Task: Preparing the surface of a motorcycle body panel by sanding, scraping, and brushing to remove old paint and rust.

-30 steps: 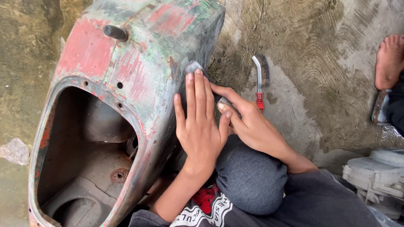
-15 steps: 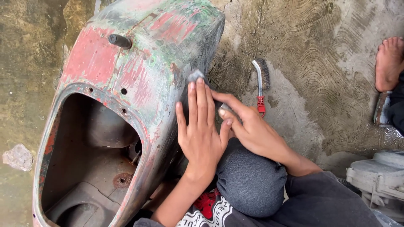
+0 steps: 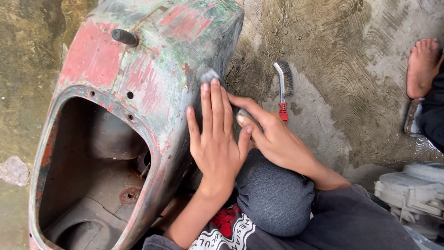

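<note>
Since earlier frame: left hand [image 3: 217, 139] slid slightly up panel [image 3: 138, 83]; view shifted little. Left fingers flat, close together, pressing grey pad [image 3: 210, 75], only its tip showing at fingertips, frame centre. Right hand [image 3: 273, 139] just beside, fingers curled narrow on pad's lower edge; exact grip unclear. Panel fills left half, paint flaking red and green. Wire brush [image 3: 283, 90] on floor [image 3: 351, 92], upper centre-right. Bare foot [image 3: 423, 65] far right. Risk, likely: pad slips off curve, fingertips scrape rusty edge.

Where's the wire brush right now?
In the head view, the wire brush lies on the concrete floor, upper centre-right, just beyond the right hand and right of the old scooter body.
</note>
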